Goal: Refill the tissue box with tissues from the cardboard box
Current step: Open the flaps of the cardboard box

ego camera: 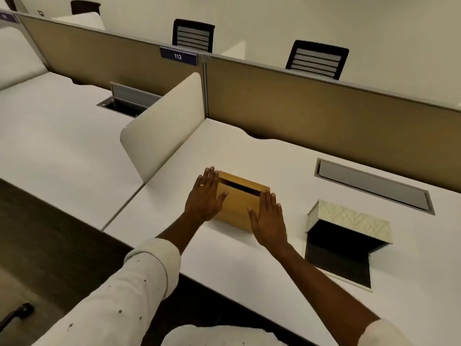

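Tissue box [240, 199] sits between your flat, empty left hand [204, 196] and right hand [269, 219]; squeeze unevenly and it may slide.

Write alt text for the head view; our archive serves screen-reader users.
Two open hands, left and right, flank a yellow slotted box on a white desk. To its right lies a patterned box with its dark interior open toward the camera. Tan partitions and two black chairs stand behind.
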Demonstrator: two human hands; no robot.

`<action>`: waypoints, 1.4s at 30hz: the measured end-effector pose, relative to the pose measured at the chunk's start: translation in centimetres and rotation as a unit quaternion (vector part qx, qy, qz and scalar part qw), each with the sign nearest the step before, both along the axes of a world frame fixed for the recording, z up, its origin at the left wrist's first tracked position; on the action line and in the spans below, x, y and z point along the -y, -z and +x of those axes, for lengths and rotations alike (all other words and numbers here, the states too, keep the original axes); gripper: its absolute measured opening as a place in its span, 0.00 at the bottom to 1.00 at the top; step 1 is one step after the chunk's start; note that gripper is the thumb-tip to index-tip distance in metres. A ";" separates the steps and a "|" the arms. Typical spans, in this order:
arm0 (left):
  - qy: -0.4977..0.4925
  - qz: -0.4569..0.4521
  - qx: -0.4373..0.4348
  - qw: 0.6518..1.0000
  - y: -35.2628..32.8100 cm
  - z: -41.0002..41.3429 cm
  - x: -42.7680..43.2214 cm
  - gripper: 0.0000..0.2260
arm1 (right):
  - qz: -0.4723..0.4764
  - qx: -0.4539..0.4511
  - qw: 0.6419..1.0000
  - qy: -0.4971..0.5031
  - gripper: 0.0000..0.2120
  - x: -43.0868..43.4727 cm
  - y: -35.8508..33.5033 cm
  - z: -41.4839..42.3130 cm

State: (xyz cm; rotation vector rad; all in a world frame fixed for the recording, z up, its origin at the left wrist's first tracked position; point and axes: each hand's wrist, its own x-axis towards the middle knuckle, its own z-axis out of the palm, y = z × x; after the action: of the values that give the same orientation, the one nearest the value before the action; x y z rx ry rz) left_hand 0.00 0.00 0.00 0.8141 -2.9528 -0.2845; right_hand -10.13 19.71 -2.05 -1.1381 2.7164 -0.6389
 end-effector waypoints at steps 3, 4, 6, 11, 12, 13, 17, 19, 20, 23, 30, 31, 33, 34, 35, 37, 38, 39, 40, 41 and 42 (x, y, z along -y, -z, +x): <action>-0.007 0.020 0.013 1.000 1.2 0.3 0.0 0.42 | 0.006 0.026 0.999 0.030 0.34 0.4 0.5 0.1; -0.008 0.023 0.024 0.999 1.4 0.5 -0.2 0.42 | 0.010 0.040 0.998 0.039 0.34 0.4 0.4 0.3; -0.003 0.028 0.028 0.999 2.2 0.4 0.0 0.43 | -0.003 0.065 0.996 0.056 0.34 0.8 0.7 0.4; -0.019 0.106 0.026 0.994 3.2 0.2 1.0 0.38 | -0.052 0.136 0.985 0.089 0.35 1.6 1.5 0.3; -0.032 0.140 0.021 0.989 3.2 0.1 0.9 0.36 | -0.056 0.149 0.983 0.093 0.35 1.8 1.5 0.4; -0.054 0.179 0.011 0.982 3.3 -0.1 0.9 0.36 | -0.061 0.165 0.980 0.097 0.36 2.0 1.7 0.6; -0.136 0.313 -0.037 0.939 2.9 -0.9 0.5 0.36 | -0.131 0.221 0.960 0.115 0.41 3.2 2.4 0.9; -0.143 0.350 -0.070 0.923 2.9 -1.0 0.5 0.38 | -0.172 0.234 0.948 0.127 0.43 3.6 3.0 0.9; -0.149 0.370 -0.085 0.913 3.0 -1.0 0.6 0.40 | -0.185 0.237 0.945 0.131 0.42 3.5 2.8 1.1; -0.189 0.395 -0.128 0.890 3.7 -0.9 1.1 0.44 | -0.228 0.220 0.941 0.119 0.31 3.1 1.7 1.4; -0.308 0.444 -0.215 0.814 2.4 -0.7 1.1 0.26 | -0.237 0.147 0.956 0.092 0.25 2.0 2.2 1.1; -0.312 0.448 -0.212 0.811 2.3 -0.6 1.2 0.26 | -0.237 0.134 0.959 0.080 0.22 1.7 2.1 1.1; -0.305 0.444 -0.212 0.815 2.3 -0.3 1.2 0.23 | -0.228 0.103 0.967 0.045 0.16 1.1 2.4 1.2; -0.299 0.440 -0.212 0.820 2.4 -0.2 1.2 0.22 | -0.216 0.094 0.971 0.028 0.15 0.8 2.6 1.3; -0.292 0.438 -0.215 0.822 2.5 0.0 1.1 0.21 | -0.203 0.090 0.975 0.014 0.16 0.4 2.9 1.5; -0.282 0.444 -0.227 0.820 2.6 0.5 0.8 0.20 | -0.185 0.081 0.979 -0.012 0.20 -0.5 3.5 1.6; -0.282 0.446 -0.230 0.818 2.7 0.8 0.5 0.19 | -0.179 0.075 0.981 -0.030 0.22 -1.0 3.8 1.6; -0.286 0.449 -0.234 0.813 3.0 1.0 0.3 0.18 | -0.172 0.070 0.981 -0.051 0.23 -1.5 3.9 1.6; -0.296 0.457 -0.238 0.805 3.2 1.3 0.2 0.16 | -0.165 0.064 0.982 -0.073 0.23 -1.9 4.0 1.5; -0.303 0.464 -0.243 0.796 3.4 1.6 0.0 0.14 | -0.159 0.058 0.981 -0.092 0.24 -2.3 4.0 1.3; -0.306 0.471 -0.248 0.789 3.7 1.7 -0.2 0.11 | -0.152 0.052 0.981 -0.108 0.24 -2.6 4.1 1.2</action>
State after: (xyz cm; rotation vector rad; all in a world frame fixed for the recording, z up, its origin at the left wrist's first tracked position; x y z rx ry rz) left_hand 1.75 0.15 -3.69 1.4080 -1.7764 -1.6520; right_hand -8.90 22.27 -6.14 -1.3968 2.4177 -1.0718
